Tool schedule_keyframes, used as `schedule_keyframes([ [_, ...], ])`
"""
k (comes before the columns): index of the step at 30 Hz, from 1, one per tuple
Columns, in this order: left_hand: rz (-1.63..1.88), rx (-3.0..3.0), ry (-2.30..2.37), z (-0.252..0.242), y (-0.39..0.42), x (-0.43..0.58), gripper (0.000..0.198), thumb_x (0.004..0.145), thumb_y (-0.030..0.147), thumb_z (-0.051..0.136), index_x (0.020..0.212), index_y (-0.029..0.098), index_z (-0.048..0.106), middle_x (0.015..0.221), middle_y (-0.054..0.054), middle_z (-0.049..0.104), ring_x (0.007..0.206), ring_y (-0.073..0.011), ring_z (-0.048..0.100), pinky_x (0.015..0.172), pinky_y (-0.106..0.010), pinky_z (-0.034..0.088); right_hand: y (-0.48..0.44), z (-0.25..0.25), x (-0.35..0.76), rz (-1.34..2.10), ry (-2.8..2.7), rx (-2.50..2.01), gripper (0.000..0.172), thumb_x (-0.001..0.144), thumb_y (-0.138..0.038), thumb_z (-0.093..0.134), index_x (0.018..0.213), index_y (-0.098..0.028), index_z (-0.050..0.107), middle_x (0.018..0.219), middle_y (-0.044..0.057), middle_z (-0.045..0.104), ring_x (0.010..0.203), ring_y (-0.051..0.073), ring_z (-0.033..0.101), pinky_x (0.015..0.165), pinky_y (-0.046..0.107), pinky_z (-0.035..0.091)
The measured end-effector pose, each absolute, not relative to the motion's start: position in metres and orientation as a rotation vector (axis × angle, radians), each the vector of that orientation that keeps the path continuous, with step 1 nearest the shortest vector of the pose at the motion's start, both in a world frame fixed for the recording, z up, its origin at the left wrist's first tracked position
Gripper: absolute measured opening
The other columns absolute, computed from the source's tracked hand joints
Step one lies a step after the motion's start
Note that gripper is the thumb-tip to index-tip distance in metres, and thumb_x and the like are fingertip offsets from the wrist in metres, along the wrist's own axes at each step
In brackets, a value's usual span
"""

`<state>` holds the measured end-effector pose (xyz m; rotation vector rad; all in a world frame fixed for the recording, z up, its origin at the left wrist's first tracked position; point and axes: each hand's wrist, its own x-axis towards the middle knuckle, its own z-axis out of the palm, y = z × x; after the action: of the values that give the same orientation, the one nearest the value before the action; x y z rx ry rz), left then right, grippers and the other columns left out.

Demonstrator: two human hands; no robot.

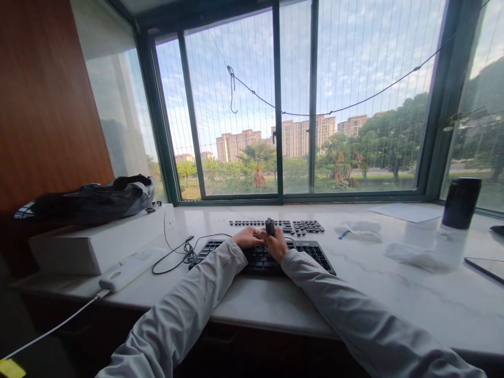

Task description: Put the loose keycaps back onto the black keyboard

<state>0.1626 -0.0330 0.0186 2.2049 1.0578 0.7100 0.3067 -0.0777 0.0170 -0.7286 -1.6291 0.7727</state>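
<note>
A black keyboard [262,261] lies on the white marble counter in front of me, and part of its middle is hidden under my hands. My right hand [277,244] is closed around an upright black tool [270,227], whose rounded top sticks up above the fist; its lower end is hidden. Close against it on the left, my left hand [249,238] has its fingers bent together over the keyboard. What those fingers hold, if anything, is too small to make out. Behind the keyboard, loose black keycaps [309,226] are laid out in rows.
A coiled black cable [190,255] lies left of the keyboard. Farther left are a white power strip [132,269] and a white box [98,241] with a black bag [94,202] on it. Clear plastic bags [411,255] and a black cylinder [461,203] stand right.
</note>
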Motion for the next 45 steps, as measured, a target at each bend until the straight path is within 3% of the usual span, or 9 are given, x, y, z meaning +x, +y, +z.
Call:
schedule_keyframes([
  [4,0.874,2.038,1.193,0.024,-0.034,0.162,0.038,0.068,0.042,0.067,0.091,0.012,0.068,0.087,-0.009,0.07,0.087,-0.0206,0.061,0.076,-0.029,0.046,-0.079,0.034,0.326,0.314,-1.67,-0.833,0.04,0.077,-0.042,0.047,0.046,-0.018,0.039,0.047,-0.003,0.031,0.049,0.01,0.033,0.05,0.024,0.025],
  [7,0.969,1.96,1.29,0.025,-0.033,0.159,0.037,0.071,0.043,0.066,0.092,0.012,0.067,0.087,-0.01,0.07,0.085,-0.0195,0.062,0.077,-0.03,0.046,-0.079,0.046,0.35,0.029,-1.779,-1.093,0.04,0.079,-0.043,0.047,0.048,-0.017,0.05,0.046,-0.001,0.042,0.05,0.012,0.042,0.052,0.025,0.025],
  [11,1.038,1.975,1.317,0.024,-0.03,0.158,0.035,0.074,0.04,0.063,0.095,0.012,0.065,0.088,-0.011,0.069,0.086,-0.0185,0.061,0.078,-0.03,0.046,-0.082,0.057,0.391,-0.24,-1.996,-1.475,0.032,0.081,-0.041,0.046,0.066,-0.021,0.066,0.065,0.005,0.064,0.063,0.017,0.057,0.057,0.026,0.03],
  [16,1.02,2.07,1.284,0.021,-0.026,0.156,0.035,0.074,0.039,0.059,0.095,0.012,0.064,0.085,-0.009,0.068,0.084,-0.0181,0.062,0.076,-0.028,0.047,-0.08,0.054,0.446,-0.498,-2.123,-1.77,0.034,0.083,-0.042,0.043,0.077,-0.022,0.07,0.082,0.011,0.068,0.08,0.024,0.062,0.069,0.032,0.036],
  [28,1.005,2.275,1.543,0.021,-0.033,0.154,0.029,0.081,0.037,0.045,0.098,0.019,0.06,0.082,-0.002,0.067,0.082,-0.0168,0.06,0.081,-0.029,0.043,-0.053,0.033,0.509,-0.319,-1.872,-1.978,0.04,0.083,-0.05,0.042,0.092,-0.025,0.072,0.092,0.015,0.068,0.087,0.028,0.062,0.07,0.035,0.04],
  [35,1.033,2.251,1.747,0.022,-0.033,0.149,0.037,0.074,0.051,0.054,0.093,0.019,0.062,0.092,-0.004,0.069,0.089,-0.0194,0.062,0.081,-0.028,0.044,-0.047,0.027,0.528,-0.218,-1.806,-1.993,0.041,0.081,-0.048,0.044,0.093,-0.021,0.073,0.095,0.017,0.067,0.09,0.029,0.061,0.073,0.035,0.042],
  [40,1.014,2.265,1.848,0.016,-0.029,0.145,0.039,0.068,0.049,0.063,0.095,0.021,0.061,0.087,-0.003,0.07,0.083,-0.0204,0.064,0.079,-0.03,0.045,-0.048,0.027,0.528,-0.174,-1.806,-1.979,0.04,0.081,-0.046,0.044,0.093,-0.02,0.072,0.095,0.017,0.066,0.091,0.027,0.06,0.075,0.034,0.042],
  [45,1.038,2.291,1.899,0.016,-0.031,0.146,0.033,0.071,0.047,0.06,0.092,0.021,0.063,0.092,-0.003,0.07,0.09,-0.0205,0.064,0.083,-0.029,0.045,-0.047,0.026,0.526,-0.14,-1.849,-1.963,0.037,0.082,-0.042,0.043,0.096,-0.021,0.071,0.098,0.017,0.066,0.092,0.029,0.06,0.078,0.038,0.041],
])
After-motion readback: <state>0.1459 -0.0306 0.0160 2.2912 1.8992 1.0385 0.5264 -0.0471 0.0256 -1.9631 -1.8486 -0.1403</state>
